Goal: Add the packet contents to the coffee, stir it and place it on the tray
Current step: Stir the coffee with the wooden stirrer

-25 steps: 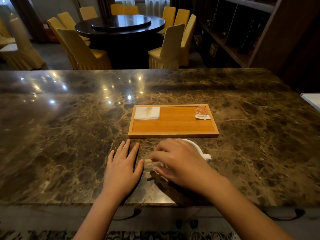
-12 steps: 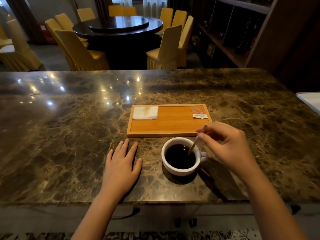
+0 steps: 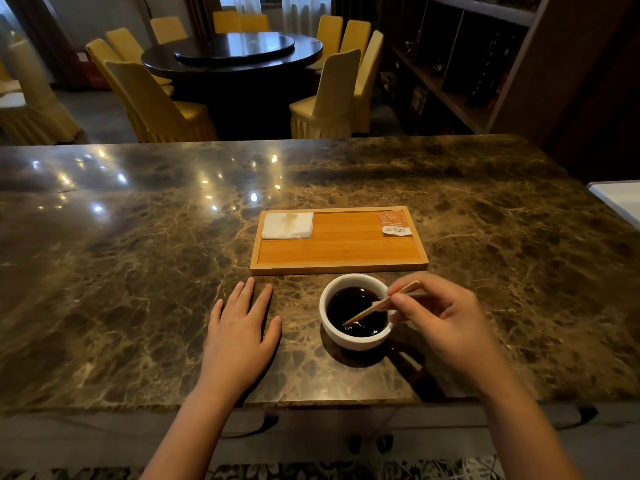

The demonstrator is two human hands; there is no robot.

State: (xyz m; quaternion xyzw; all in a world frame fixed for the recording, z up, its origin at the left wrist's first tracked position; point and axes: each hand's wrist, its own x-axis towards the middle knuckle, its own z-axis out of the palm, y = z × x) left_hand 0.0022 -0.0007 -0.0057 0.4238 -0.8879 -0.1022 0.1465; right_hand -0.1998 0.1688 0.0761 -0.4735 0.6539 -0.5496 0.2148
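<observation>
A white cup of dark coffee [image 3: 356,311] stands on the marble counter just in front of the wooden tray [image 3: 339,258]. My right hand [image 3: 440,317] pinches a thin wooden stir stick [image 3: 375,308] whose lower end dips into the coffee. My left hand [image 3: 240,327] lies flat on the counter, fingers spread, to the left of the cup. An orange packet [image 3: 394,223] lies in the tray's far right corner and a folded white napkin [image 3: 288,225] in its far left corner.
The marble counter [image 3: 121,271] stretches wide on both sides. A white object [image 3: 620,199] shows at the right edge. Beyond the counter stand a round dark table [image 3: 235,53] with yellow chairs and dark shelves [image 3: 467,64] on the right.
My right hand moved from over the cup to its right side with the stick, uncovering the coffee, and the stick's end now reaches further across the coffee. My left hand stayed flat.
</observation>
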